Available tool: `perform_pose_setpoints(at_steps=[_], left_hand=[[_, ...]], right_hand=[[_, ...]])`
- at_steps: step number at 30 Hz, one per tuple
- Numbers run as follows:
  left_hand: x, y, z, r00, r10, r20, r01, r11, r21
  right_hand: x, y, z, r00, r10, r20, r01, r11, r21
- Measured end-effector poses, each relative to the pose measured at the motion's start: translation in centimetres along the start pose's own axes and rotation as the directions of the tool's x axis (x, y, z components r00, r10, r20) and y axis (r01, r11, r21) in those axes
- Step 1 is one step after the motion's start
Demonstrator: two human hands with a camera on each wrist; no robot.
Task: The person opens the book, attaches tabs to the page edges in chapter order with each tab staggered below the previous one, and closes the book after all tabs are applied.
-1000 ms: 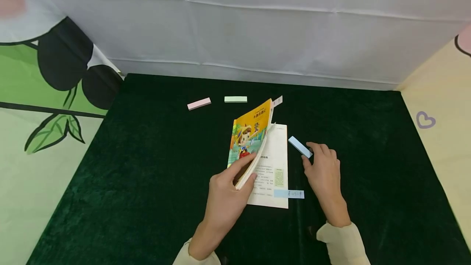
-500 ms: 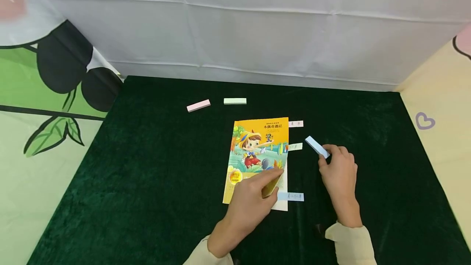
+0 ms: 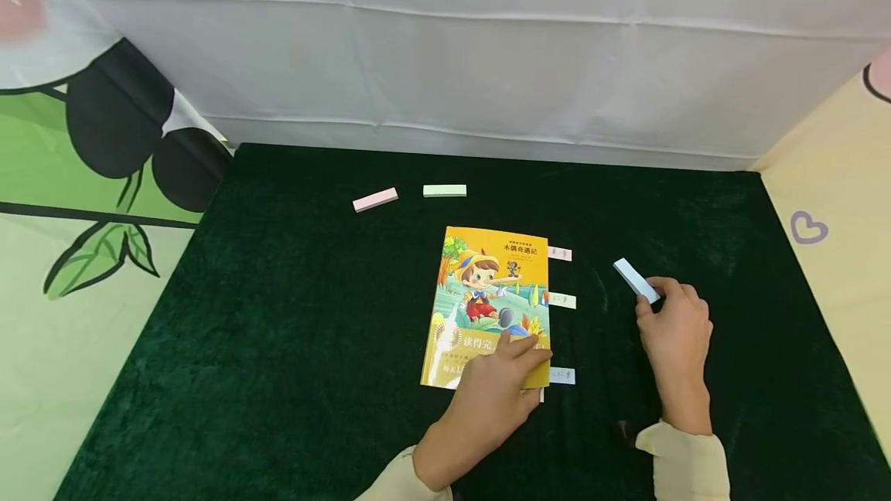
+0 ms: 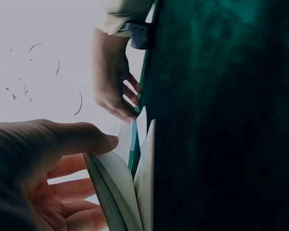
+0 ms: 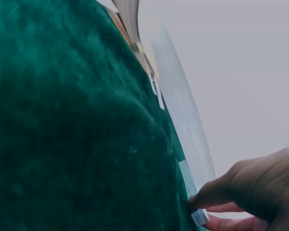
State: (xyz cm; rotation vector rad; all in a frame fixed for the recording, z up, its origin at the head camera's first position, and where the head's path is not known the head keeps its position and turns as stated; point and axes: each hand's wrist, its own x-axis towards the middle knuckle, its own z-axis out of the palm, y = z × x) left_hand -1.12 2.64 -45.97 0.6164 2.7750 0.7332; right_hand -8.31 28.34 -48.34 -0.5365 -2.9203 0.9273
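A paperback storybook [image 3: 487, 277] with a yellow and teal cartoon cover lies on the table. My left hand [image 3: 490, 397] grips its lower right edge, fingers on the cover and thumb at the page edge. In the left wrist view, the book's pages [image 4: 116, 180] stand slightly parted below my thumb. Three written sticky tabs stick out on the right side: pink [image 3: 560, 254], pale green [image 3: 562, 301] and blue [image 3: 562, 376]. To the right, my right hand [image 3: 677, 339] pinches one end of a narrow blue sticky-note pad [image 3: 635, 278], also visible in the right wrist view.
Behind the book lie a pink sticky-note pad [image 3: 375, 199] and a pale green sticky-note pad [image 3: 445, 191]. Dark green velvet cloth [image 3: 278, 315] covers the table. A white curtain [image 3: 487, 68] hangs along the far edge, with printed panels at both sides.
The lifted cover and pages have come down, hiding the printed page, and my left hand has moved right with them. My right hand has carried the blue sticky-note pad to the right.
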Motion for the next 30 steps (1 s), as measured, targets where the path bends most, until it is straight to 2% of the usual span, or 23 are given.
perform_pose_setpoints(at_steps=[5, 10, 14, 18, 21, 25, 28, 30], left_hand=[[0.0, 0.3, 0.8, 0.999, 0.031, 0.033, -0.034, 0.992, 0.124], [-0.1, 0.8, 1.2, 0.995, 0.053, 0.080, -0.073, 0.960, 0.271], [-0.3, 1.0, 1.3, 0.992, 0.057, 0.110, -0.090, 0.943, 0.319], [-0.6, 0.6, 1.0, 0.984, 0.056, 0.167, -0.102, 0.955, 0.278], [-0.9, -0.1, 0.5, 0.980, 0.088, 0.179, -0.124, 0.972, 0.199], [-1.7, -1.8, -0.6, 0.970, 0.174, 0.171, -0.190, 0.979, 0.079], [-2.7, -3.4, -1.5, 0.962, 0.231, 0.147, -0.237, 0.971, 0.030], [-3.4, -4.5, -2.1, 0.965, 0.239, 0.105, -0.242, 0.970, 0.018]], right_hand=[[-0.1, 0.5, -0.1, 1.000, 0.002, -0.001, -0.002, 1.000, -0.005], [-0.3, 1.0, -0.2, 1.000, 0.015, 0.002, -0.015, 1.000, -0.003], [-0.5, 1.4, -0.5, 1.000, 0.014, 0.009, -0.014, 1.000, 0.002], [-1.0, 1.3, -1.0, 1.000, -0.026, 0.014, 0.026, 1.000, 0.007], [-1.7, 1.3, -1.3, 0.994, -0.110, 0.028, 0.109, 0.994, 0.012], [-3.2, 1.6, -1.4, 0.966, -0.252, 0.052, 0.250, 0.968, 0.033], [-4.6, 2.2, -1.1, 0.942, -0.332, 0.057, 0.330, 0.943, 0.043], [-5.4, 2.6, -0.9, 0.925, -0.376, 0.052, 0.374, 0.927, 0.043]])
